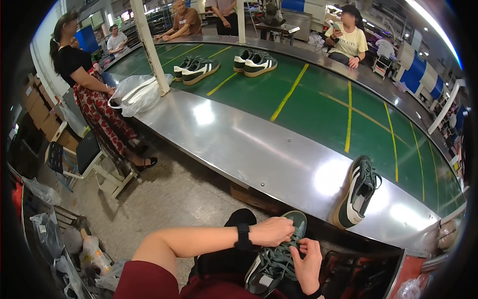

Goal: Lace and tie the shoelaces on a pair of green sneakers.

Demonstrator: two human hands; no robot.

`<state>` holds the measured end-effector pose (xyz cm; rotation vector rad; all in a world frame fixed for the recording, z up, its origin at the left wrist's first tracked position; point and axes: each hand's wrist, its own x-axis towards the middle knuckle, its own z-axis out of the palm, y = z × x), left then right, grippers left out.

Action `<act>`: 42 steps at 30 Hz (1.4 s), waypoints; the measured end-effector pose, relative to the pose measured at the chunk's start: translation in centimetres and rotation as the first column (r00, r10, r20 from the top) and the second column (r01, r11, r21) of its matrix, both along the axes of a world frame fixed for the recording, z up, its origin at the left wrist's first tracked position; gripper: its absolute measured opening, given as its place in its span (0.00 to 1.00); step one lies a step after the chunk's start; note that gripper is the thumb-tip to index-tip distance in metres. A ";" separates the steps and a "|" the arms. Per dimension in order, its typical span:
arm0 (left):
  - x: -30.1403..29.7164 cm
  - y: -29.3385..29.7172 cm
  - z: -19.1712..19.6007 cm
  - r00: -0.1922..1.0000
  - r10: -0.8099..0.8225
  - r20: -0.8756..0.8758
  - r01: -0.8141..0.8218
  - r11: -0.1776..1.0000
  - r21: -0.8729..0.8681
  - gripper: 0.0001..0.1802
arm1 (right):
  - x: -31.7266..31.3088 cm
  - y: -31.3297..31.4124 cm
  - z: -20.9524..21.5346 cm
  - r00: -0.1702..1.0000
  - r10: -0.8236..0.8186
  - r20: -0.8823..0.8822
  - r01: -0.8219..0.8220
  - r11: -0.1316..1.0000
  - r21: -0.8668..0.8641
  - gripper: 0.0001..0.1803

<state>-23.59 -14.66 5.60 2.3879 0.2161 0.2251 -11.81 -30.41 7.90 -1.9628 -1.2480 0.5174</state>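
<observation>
Resting over the lap at the lower centre of the frame, toe pointing up the picture: a dark green shoe [271, 266] with pale side stripes. Bunching the fingers of the left hand [273, 230] near the toe, at the top of the laces [282, 256]; cannot tell whether pinching a lace or only pressing on it. Curling the right hand [308, 256] at the right side of the lacing, with thumb and fingertips close together; again cannot tell what, if anything, lies pinched between.

Looks light, with a soft, yielding upper, a stiffer sole and loops likely to slip or snag; best steadied by heel or sole, with laces taken near the ends. Hardly fragile, though perhaps easily scuffed at the toe.

Slumped at upper left, on the metal ledge [219, 129]: a clear plastic bag [149, 103] containing long white pieces [137, 89]. Piled at far left: cardboard boxes [42, 117], with contents hidden. Crumpled at lower left: translucent bags [47, 231], too jumbled to read inside.
</observation>
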 end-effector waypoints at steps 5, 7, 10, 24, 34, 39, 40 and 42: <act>-0.4 1.5 0.3 0.995 -0.093 -0.048 0.074 0.949 -0.307 0.11 | 0.2 0.3 -0.1 0.999 0.029 -0.015 -0.029 1.000 0.011 0.15; -0.6 1.6 1.5 0.993 -0.089 -0.074 0.060 0.942 -0.331 0.12 | 0.2 0.3 0.0 0.999 0.038 -0.005 -0.038 0.999 0.010 0.15; -0.7 1.0 1.5 0.994 -0.031 -0.101 -0.007 0.936 -0.352 0.14 | -0.1 -0.2 -0.1 0.999 0.044 -0.008 -0.044 0.998 0.036 0.15; -1.8 0.1 1.2 0.941 0.265 0.211 -0.272 0.962 0.004 0.08 | -0.6 -1.7 1.1 0.989 0.149 0.000 -0.147 0.975 0.168 0.08; -2.7 -2.1 0.4 0.921 0.313 0.230 -0.334 0.941 0.055 0.09 | 1.4 0.6 0.5 0.972 0.150 0.178 -0.172 0.978 0.116 0.10; -3.4 -3.0 0.8 0.905 0.363 0.222 -0.359 0.931 -0.056 0.14 | 0.8 2.7 1.8 0.837 0.312 0.449 -0.327 0.944 -0.046 0.11; -3.5 -3.3 1.0 0.899 0.388 0.203 -0.371 0.921 -0.115 0.16 | 0.8 2.9 1.7 0.837 0.317 0.446 -0.332 0.942 -0.047 0.11; -3.8 -3.8 0.7 0.900 0.407 0.154 -0.384 0.910 -0.159 0.19 | 0.7 3.3 1.5 0.751 0.400 0.525 -0.367 0.914 -0.171 0.08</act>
